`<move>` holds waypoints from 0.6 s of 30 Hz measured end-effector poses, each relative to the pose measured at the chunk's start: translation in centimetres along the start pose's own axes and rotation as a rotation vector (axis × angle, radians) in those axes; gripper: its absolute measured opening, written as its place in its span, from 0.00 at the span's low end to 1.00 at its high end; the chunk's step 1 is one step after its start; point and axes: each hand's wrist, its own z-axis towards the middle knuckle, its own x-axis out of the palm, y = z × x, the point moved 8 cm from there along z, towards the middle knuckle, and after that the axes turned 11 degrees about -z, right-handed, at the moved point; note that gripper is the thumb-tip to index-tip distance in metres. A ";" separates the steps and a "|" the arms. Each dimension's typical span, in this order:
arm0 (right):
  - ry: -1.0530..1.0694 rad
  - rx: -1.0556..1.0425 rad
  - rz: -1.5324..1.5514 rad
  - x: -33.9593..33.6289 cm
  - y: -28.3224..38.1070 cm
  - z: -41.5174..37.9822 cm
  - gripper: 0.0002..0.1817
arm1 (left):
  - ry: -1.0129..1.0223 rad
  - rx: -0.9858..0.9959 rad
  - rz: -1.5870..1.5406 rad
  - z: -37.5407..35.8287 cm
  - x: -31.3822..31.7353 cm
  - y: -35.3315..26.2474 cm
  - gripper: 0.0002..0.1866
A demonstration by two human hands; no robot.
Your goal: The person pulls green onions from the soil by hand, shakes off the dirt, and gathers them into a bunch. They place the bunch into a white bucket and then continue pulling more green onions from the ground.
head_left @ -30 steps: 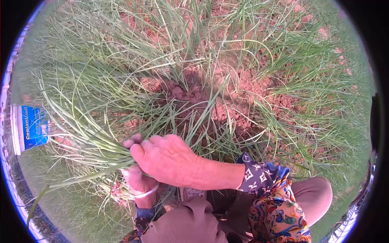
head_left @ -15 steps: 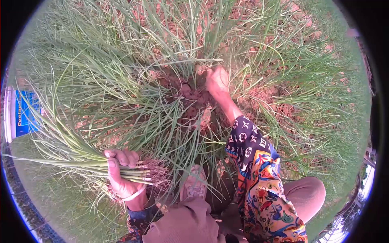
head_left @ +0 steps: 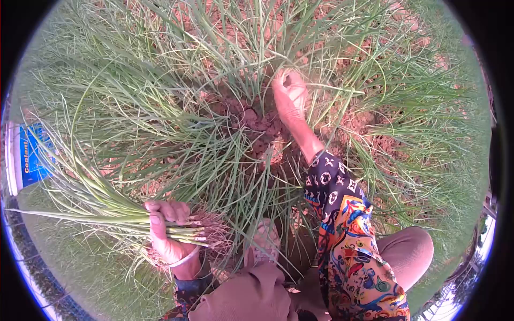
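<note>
My left hand [head_left: 170, 230] is closed around a thick bunch of spring onions [head_left: 115, 209]. Their pale stems and stringy roots [head_left: 217, 231] stick out to the right of the fist, and the long green leaves fan out to the left. Farther forward, my right hand [head_left: 290, 93] is among the growing spring onions [head_left: 257, 69], thumb and fingertips curled together in a pinch. A pale stalk [head_left: 337, 88] stretches rightward from beside this hand. What the fingertips hold is hidden by blur and leaves.
Reddish, cloddy soil [head_left: 257, 120] shows between the dense green plants. At the left edge stands a blue and white container [head_left: 33, 152] lettered "Coolant". My shoe [head_left: 263, 241] and bent knee [head_left: 407, 257] are close below, among the leaves.
My right hand has moved slightly forward, and its fingers now form a visible ring. The left hand, still gripping the bunch, has shifted a little to the right in view.
</note>
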 end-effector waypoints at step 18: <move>-0.042 -0.384 -0.484 5.3 1.1 5.3 0.10 | -0.008 -0.014 0.028 0.3 -0.6 -0.5 0.14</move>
